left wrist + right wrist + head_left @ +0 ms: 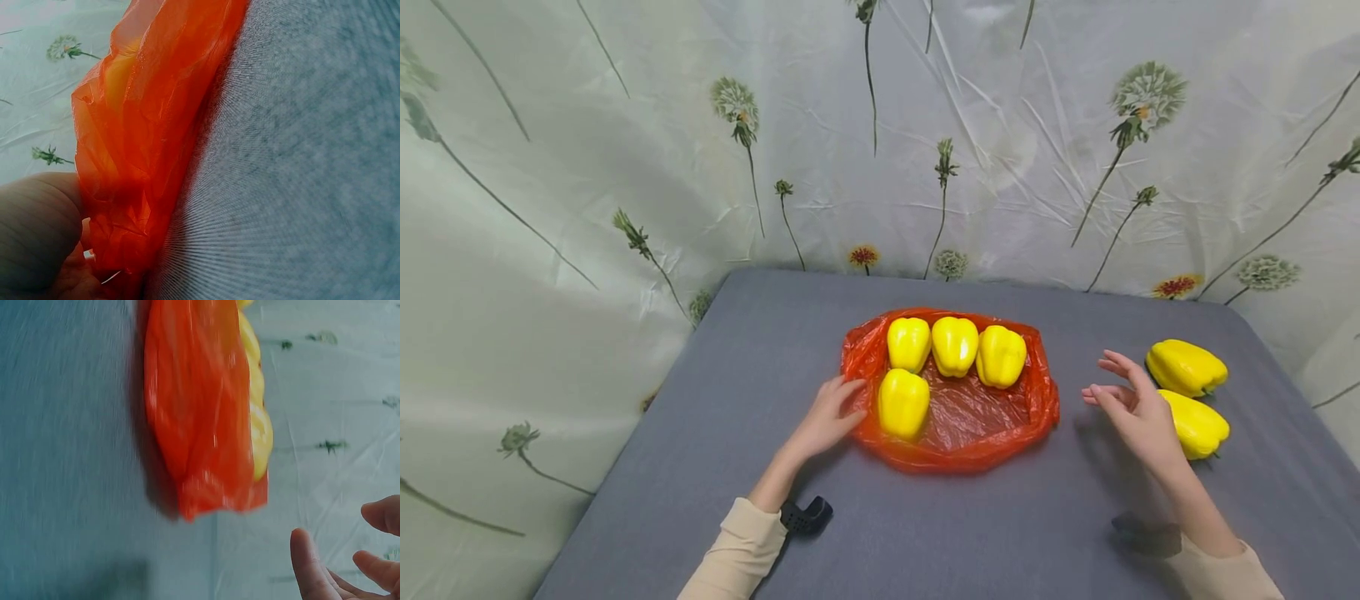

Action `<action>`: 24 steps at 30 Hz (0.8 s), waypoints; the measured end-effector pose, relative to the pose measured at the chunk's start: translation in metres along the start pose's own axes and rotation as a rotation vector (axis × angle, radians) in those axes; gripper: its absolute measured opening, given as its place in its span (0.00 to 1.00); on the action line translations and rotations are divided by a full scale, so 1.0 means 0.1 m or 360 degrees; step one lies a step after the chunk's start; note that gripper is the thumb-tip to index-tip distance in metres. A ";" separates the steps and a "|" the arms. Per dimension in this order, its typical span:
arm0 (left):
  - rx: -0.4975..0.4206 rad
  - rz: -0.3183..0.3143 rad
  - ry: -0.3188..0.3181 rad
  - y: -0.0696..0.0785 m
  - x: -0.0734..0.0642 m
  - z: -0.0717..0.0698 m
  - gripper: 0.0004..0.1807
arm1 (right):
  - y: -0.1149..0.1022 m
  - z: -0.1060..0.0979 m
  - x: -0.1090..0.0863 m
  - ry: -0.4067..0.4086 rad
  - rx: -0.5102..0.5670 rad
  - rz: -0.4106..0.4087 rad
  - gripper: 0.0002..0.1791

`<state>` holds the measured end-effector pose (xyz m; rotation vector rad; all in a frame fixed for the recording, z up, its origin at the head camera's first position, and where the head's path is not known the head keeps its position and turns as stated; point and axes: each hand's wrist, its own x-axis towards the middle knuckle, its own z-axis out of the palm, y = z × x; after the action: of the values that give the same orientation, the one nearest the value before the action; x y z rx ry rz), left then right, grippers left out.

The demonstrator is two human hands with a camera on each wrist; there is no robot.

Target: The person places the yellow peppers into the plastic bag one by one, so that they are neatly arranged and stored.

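Observation:
A red plastic bag (977, 454) lies with its mouth spread open on the grey surface. Several yellow bell peppers (955, 346) sit in it, three in a row along the far side and one at the near left (903, 405). My left hand (826, 419) holds the bag's left rim between thumb and fingers; its thumb (37, 231) shows beside the bunched plastic. To the right of the bag, my right hand (1138, 412) is raised above the surface, fingers apart and holding nothing. Two more yellow bell peppers (1186, 367) lie just beyond it, one partly hidden behind the hand.
The grey cloth-covered table (760, 333) runs back to a pale curtain (1000, 192) printed with dandelions. Dark wrist devices (807, 517) sit on both forearms, below beige sleeves.

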<state>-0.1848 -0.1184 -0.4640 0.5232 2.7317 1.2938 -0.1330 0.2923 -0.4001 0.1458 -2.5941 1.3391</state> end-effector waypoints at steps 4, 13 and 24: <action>-0.0002 0.0000 -0.0007 0.00 0.00 0.00 0.26 | 0.09 -0.14 -0.03 0.0095 0.0018 0.0048 0.32; 0.0006 -0.0008 -0.0011 0.00 0.01 0.01 0.27 | 0.26 -0.35 -0.22 0.0146 0.0092 0.0338 0.34; 0.0049 0.0037 0.0028 0.00 0.00 0.01 0.26 | 0.39 -0.51 -0.43 0.0191 -0.0285 0.0611 0.39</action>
<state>-0.1846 -0.1175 -0.4651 0.5504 2.7723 1.2696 -0.0912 0.3561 -0.4128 -0.4692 -2.7100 1.1679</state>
